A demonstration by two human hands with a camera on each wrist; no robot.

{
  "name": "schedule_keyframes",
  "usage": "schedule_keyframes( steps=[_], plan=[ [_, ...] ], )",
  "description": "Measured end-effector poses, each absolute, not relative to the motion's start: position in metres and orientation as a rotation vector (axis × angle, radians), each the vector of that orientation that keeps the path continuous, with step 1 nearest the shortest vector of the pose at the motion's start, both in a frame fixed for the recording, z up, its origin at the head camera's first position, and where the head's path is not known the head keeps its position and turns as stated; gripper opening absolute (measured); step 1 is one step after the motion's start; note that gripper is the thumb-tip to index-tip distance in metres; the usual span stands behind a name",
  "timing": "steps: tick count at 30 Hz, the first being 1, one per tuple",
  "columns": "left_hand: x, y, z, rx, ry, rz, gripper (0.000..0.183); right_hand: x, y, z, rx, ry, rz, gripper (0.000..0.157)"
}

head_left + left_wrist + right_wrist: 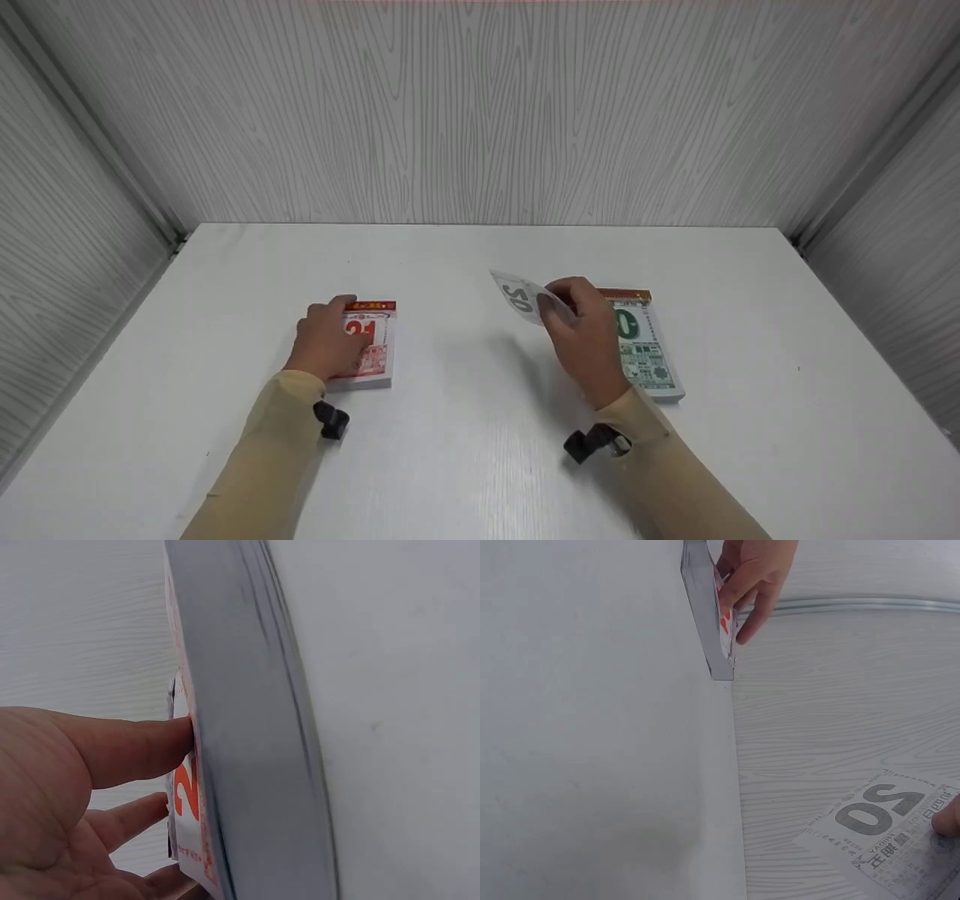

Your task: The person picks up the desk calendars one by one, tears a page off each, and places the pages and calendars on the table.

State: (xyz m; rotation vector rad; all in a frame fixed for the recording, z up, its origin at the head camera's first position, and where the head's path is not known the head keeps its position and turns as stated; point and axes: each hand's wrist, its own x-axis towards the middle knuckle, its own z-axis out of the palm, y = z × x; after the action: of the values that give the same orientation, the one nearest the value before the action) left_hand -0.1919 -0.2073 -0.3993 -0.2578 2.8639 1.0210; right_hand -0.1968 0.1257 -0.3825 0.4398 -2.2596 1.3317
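A thick tear-off calendar with a red 21 [375, 352] lies flat on the left of the table, a red strip along its top. My left hand [326, 341] rests on it, thumb [142, 750] pressed to its face and fingers spread toward its top and left side. Raised above the table, my right hand [589, 337] pinches a thin loose calendar sheet [517, 296] between thumb and fingers. A grey 20 shows on that sheet [885, 817]. Partly hidden behind the right hand lies a second calendar with green print [649, 364].
Both calendars lie on a white table [465, 465] with a stretch of tabletop between them. A grey wood-grain panel [480, 112] stands along the back, with side panels at left and right. Small black devices sit at both wrists.
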Motion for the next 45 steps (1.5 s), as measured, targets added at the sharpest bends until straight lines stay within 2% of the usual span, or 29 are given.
schedule_keyframes(
  steps=[8, 15, 25, 33, 45],
  plan=[
    [-0.192, -0.207, -0.397, -0.234, 2.863, 0.937, 0.07, -0.197, 0.127, -0.384, 0.463, -2.247, 1.331, 0.013],
    [-0.184, -0.2, -0.387, -0.293, 2.893, 1.22, 0.068, -0.196, 0.126, -0.385, 0.471, -2.24, 1.336, 0.012],
    [-0.169, -0.177, -0.358, -0.065, 2.905, 1.553, 0.059, -0.195, 0.125, -0.381, 0.45, -2.227, 1.306, 0.014],
    [-0.167, -0.177, -0.353, -0.013, 2.861, 1.61, 0.057, -0.196, 0.119, -0.383, 0.416, -2.253, 1.347, 0.013],
    [-0.167, -0.177, -0.354, -0.058, 2.888, 1.576, 0.056, -0.206, 0.099, -0.386, 0.17, -2.389, 1.376, 0.017]
  ],
)
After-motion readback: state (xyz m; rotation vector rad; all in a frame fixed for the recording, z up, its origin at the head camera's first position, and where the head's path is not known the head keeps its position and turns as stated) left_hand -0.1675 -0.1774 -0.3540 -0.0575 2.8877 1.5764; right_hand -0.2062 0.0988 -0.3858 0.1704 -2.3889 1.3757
